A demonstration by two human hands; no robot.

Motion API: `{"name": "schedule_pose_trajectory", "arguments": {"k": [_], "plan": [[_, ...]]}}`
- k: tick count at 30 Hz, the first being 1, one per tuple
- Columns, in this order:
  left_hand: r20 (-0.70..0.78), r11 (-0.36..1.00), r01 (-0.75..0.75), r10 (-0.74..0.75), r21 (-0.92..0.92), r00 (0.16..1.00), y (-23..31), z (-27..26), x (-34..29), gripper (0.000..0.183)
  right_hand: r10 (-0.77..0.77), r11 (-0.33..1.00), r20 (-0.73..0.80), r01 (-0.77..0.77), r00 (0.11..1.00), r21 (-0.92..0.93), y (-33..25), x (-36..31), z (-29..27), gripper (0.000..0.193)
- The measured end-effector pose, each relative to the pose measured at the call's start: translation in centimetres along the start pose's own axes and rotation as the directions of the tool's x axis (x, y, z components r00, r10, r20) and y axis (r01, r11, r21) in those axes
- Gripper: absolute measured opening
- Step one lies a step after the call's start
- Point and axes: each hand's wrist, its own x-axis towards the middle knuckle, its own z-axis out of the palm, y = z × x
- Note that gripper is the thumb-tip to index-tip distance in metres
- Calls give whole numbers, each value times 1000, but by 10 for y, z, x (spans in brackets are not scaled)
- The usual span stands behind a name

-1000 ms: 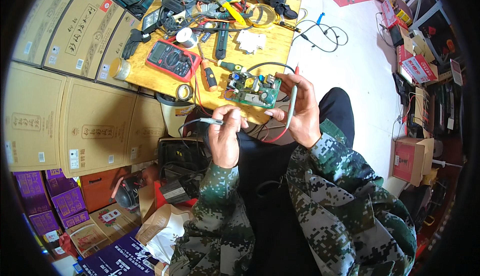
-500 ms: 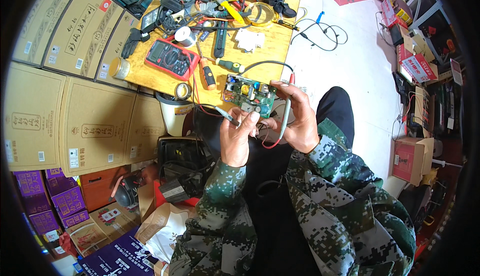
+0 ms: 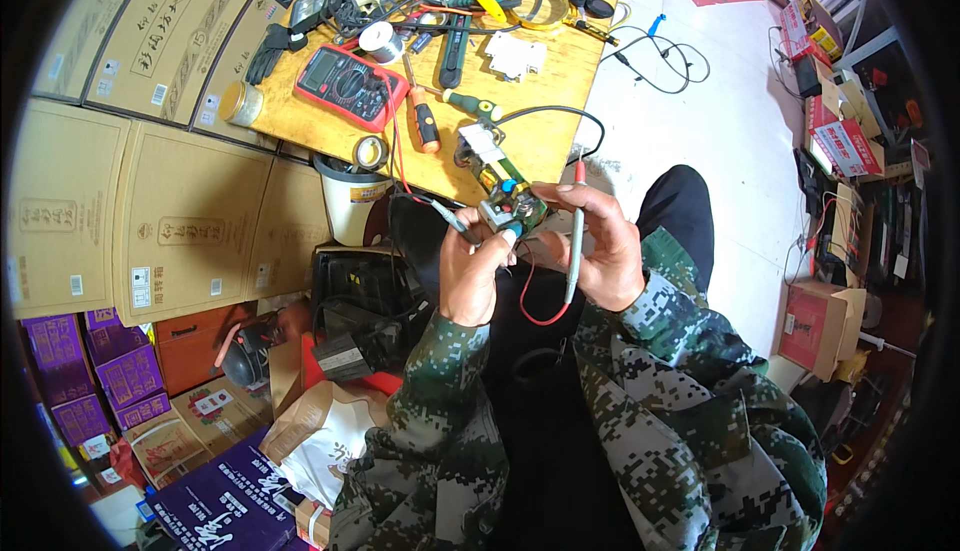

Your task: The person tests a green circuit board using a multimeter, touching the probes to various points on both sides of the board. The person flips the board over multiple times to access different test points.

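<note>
Over my lap, beside the near edge of the workbench, a green circuit board (image 3: 510,187) stands tilted, its components partly seen edge-on. My left hand (image 3: 468,279) is closed on the board's near end with the thumb on top. A grey test probe (image 3: 452,219) also lies between those fingers. My right hand (image 3: 608,251) grips a second grey probe (image 3: 576,241) with a red tip that points up and away. Its fingertips are against or very close to the board's right side. Red and black leads run from the probes; a red multimeter (image 3: 347,88) lies on the bench.
The yellow workbench (image 3: 290,116) carries an orange-handled screwdriver (image 3: 424,123), a green-handled screwdriver (image 3: 472,105), a solder spool (image 3: 380,41), a tape roll (image 3: 370,154) and a magnifier (image 3: 541,5). Cardboard boxes (image 3: 195,221) are stacked at left. A white bucket (image 3: 350,213) stands below the bench edge.
Both hands have turned the circuit board from lying nearly flat to a steep tilt. The right-hand probe now stands more upright. The whole view has shifted slightly.
</note>
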Motion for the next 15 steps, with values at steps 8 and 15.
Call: {"name": "schedule_pose_trajectory", "arguments": {"k": [8,15], "plan": [[-75,982,-109,122,156,990,-2,8,1,25,275,930,-69,-247,959,271,6,-5,1,54],[-73,956,-165,187,241,980,-11,10,7,31,336,925,-62,-317,940,210,15,-11,-2,53]]}}
